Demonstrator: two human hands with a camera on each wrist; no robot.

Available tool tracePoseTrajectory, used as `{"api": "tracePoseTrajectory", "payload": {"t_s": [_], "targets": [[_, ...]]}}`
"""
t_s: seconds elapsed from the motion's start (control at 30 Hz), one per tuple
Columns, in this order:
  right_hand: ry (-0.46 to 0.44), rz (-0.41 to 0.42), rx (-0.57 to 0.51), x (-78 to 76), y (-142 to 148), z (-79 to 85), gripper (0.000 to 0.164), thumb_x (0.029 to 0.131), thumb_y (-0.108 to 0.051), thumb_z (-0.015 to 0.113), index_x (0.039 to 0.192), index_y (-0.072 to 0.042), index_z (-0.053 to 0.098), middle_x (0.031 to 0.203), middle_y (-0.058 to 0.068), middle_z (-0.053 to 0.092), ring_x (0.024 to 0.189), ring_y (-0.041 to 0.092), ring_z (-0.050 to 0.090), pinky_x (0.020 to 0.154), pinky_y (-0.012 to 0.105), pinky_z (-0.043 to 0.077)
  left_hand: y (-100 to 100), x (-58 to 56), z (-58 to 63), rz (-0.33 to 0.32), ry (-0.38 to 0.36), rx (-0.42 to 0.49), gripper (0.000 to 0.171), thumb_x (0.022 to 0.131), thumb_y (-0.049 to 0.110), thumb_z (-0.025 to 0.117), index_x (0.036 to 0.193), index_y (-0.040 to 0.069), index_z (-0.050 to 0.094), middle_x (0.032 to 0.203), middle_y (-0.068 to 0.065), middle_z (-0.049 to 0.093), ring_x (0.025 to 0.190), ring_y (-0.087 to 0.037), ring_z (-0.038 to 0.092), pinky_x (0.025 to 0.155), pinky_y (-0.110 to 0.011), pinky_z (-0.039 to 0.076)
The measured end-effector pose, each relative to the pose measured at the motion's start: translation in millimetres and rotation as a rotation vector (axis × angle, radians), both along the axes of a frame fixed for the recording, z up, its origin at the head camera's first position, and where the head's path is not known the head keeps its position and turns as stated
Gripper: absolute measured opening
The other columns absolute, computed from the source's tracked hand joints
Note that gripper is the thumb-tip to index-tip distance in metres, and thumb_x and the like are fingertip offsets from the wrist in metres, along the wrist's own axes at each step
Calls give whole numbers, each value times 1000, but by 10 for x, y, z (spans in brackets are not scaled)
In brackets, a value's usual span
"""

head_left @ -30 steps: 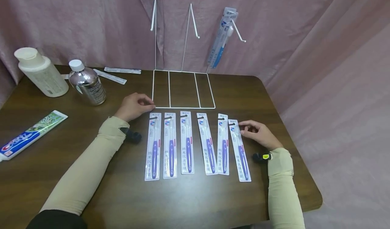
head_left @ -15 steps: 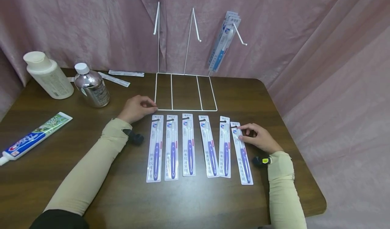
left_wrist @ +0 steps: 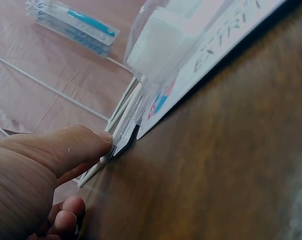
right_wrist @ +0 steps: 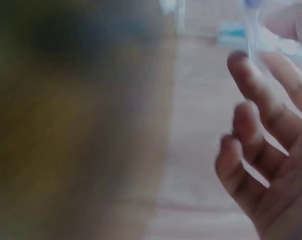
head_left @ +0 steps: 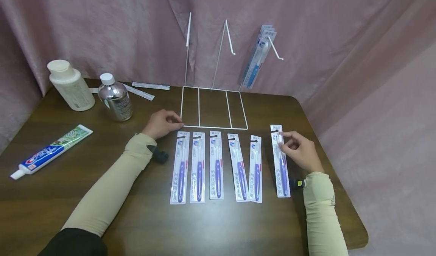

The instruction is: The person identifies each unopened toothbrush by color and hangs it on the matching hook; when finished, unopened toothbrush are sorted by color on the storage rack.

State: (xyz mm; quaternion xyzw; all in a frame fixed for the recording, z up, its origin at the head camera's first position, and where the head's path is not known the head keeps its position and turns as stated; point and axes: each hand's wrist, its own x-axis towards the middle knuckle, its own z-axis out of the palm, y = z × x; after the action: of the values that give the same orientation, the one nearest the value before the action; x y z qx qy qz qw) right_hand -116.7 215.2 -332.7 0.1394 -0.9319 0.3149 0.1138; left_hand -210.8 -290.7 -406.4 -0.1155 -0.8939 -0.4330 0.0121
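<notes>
My left hand (head_left: 161, 122) pinches the front left corner of a white wire display rack (head_left: 215, 127), thumb on the wire, in the head view. The left wrist view shows the thumb (left_wrist: 86, 142) right at that corner, close to the top of a blister pack. At the right, my right hand (head_left: 301, 152) pinches the upper part of a packaged purple toothbrush (head_left: 282, 169) between thumb and fingers. Several more packaged purple toothbrushes (head_left: 218, 172) lie in a row before the rack. Blue toothbrush packs (head_left: 256, 61) hang on the rack's right hook; the left and middle hooks hold nothing.
On the left stand a white bottle (head_left: 73, 89) and a silver bottle (head_left: 117, 102) with a white cap. A toothpaste tube (head_left: 56, 152) lies in front of them. Narrow white packages (head_left: 151, 86) lie near the back edge, before a pink curtain (head_left: 119, 28).
My right hand has taken hold of the rightmost toothbrush pack and moved it right, away from the row, turning it straighter. My left hand stays at the rack's corner. The head view has shifted.
</notes>
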Motion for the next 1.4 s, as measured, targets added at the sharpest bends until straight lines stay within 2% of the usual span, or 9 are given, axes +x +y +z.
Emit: {"api": "tracePoseTrajectory", "payload": {"t_s": [0.1,0.3,0.47,0.6,0.9,1.03,1.13,1.23,1.4], "targets": [[176,-5,20,-96,-166,261,37,93,-13,81,129,-16,74,82,2,72,63,15,56,57,21,43,66,-44,-44,7,-17,5,19,89,30,84,101,15,80,90,-7,59,88,-25,52,78,-40,40],[530,69,-102,-334,-743,845,42,89,-5,83,130,-15,76,83,7,73,55,11,46,55,17,36,222,-153,-72,2,-13,25,18,89,29,84,100,16,80,91,-7,61,89,-25,53,78,-40,41],[660,156,-198,-535,-1178,1149,42,91,-5,81,131,-14,75,91,11,76,52,9,44,54,16,37,387,-235,-89,13,5,23,17,88,30,84,98,17,80,89,-5,62,87,-24,54,78,-39,42],[689,134,-161,-695,-1318,1216,41,95,-10,78,135,-15,73,94,12,78,50,10,42,54,15,36,536,-275,-86,6,17,45,16,87,30,85,96,17,80,88,-3,63,86,-23,55,78,-40,43],[646,-36,-131,-959,-1459,1102,39,97,-20,77,136,-21,73,98,11,80,50,16,48,51,18,36,709,-286,-32,18,9,73,15,85,27,86,94,16,81,87,-2,66,88,-22,56,81,-38,44],[631,-84,-119,-1209,-1616,1095,37,97,-23,78,133,-16,74,98,11,80,46,13,42,53,25,38,731,-281,-1,41,11,91,14,85,26,87,93,16,81,87,-1,67,88,-22,57,81,-38,44],[620,-154,-104,-1457,-1679,1085,38,95,-27,79,129,-11,73,98,8,80,52,19,55,63,38,47,790,-289,-7,39,9,95,14,84,27,87,92,17,82,85,-1,67,86,-21,57,79,-37,44],[591,-223,-90,-1713,-1631,1074,40,96,-32,77,131,-12,69,100,7,80,65,34,67,73,52,51,901,-298,-15,22,12,96,13,84,27,86,92,18,82,82,0,66,83,-20,57,77,-37,44],[559,-311,-88,-2065,-1459,1063,38,98,-32,74,134,-21,66,102,3,81,80,38,73,79,52,55,1107,-295,0,-25,2,100,11,84,24,86,92,17,81,83,1,67,82,-20,57,77,-36,45]]}}
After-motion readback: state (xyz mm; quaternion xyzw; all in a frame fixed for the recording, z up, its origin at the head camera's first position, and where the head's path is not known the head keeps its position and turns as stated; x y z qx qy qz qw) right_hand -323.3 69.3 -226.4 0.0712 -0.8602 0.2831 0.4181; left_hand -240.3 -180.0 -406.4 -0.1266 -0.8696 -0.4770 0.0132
